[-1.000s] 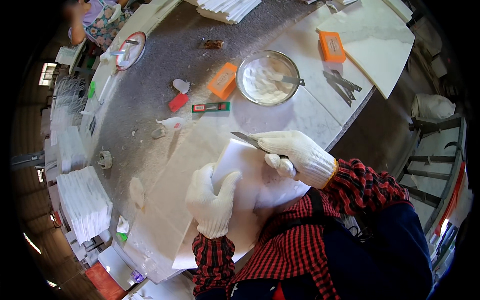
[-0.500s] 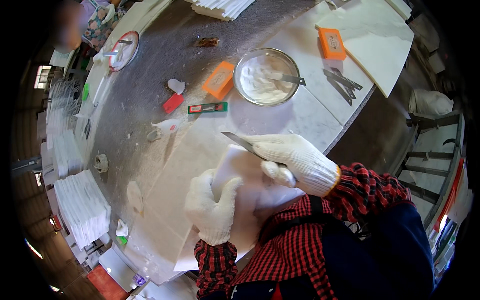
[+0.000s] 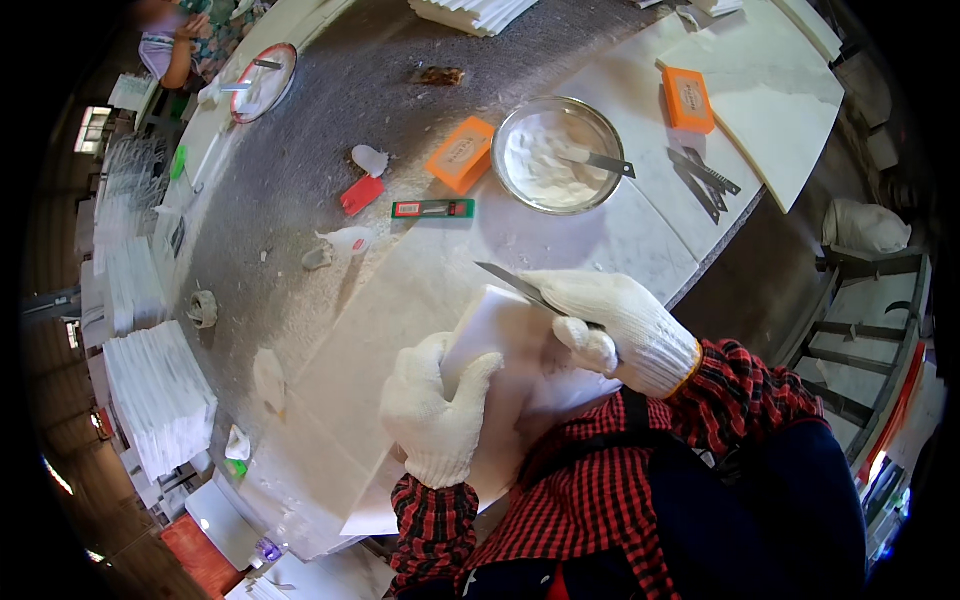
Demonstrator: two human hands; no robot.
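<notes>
Two white-gloved hands are seen at a gray worktable, where a person in red-and-black checked sleeves bends over a white board. The board lies aslant in front of the body, its upper corner between the hands and its lower end near the table's edge. The left hand lies across the board's left side, half curled, thumb spread apart from the fingers; whether it grips or only steadies the board cannot be told. The right hand is closed around a dark, narrow blade, whose tip points left, near the board's upper corner; whether the two touch is unclear.

Beyond the hands, a metal bowl holds white paste and a dark-handled spreader. One orange box sits just beside the bowl, another farther right, near several loose blades. A green case and a red scraper lie left of the bowl. Stacked white sheets stand at far left; a co-worker in flowered clothing appears at upper left.
</notes>
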